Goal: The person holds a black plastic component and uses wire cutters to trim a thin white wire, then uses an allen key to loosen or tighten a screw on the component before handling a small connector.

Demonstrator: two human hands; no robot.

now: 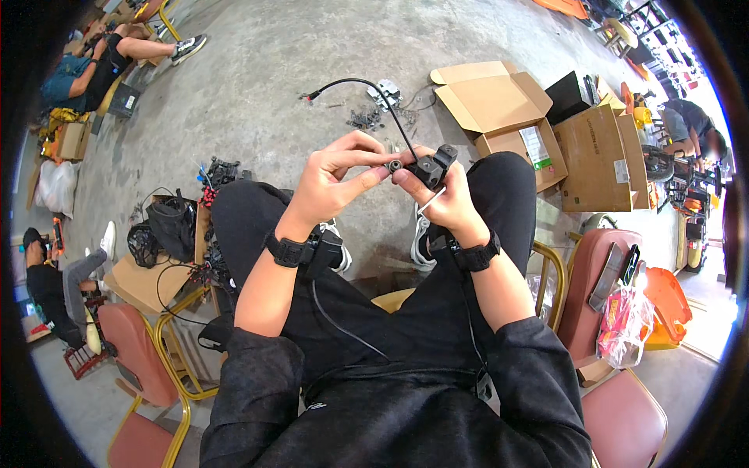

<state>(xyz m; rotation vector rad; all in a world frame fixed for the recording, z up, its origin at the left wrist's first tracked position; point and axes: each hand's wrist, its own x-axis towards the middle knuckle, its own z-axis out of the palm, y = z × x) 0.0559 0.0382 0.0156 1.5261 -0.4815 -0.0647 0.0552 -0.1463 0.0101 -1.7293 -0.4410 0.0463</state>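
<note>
Both hands meet in front of my knees. My left hand [331, 179] pinches a small round metal piece [395, 165] with a hole in its middle, between thumb and forefinger. My right hand [451, 207] is closed around a black block-like part [433, 165], its fingertips close to that piece. From the black part a black cable [355, 80] arches up and leftward to a free end with a red tip. A thin silver rod [431, 200] sticks out beside my right thumb; its full shape is hidden. Black straps with small boxes circle both wrists.
On the concrete floor ahead lie loose small dark parts [365, 119] and a silvery piece [384, 93]. An open cardboard box [495, 105] and a larger box [597, 160] stand right. Chairs [140, 351] flank me. Other people sit left and far right.
</note>
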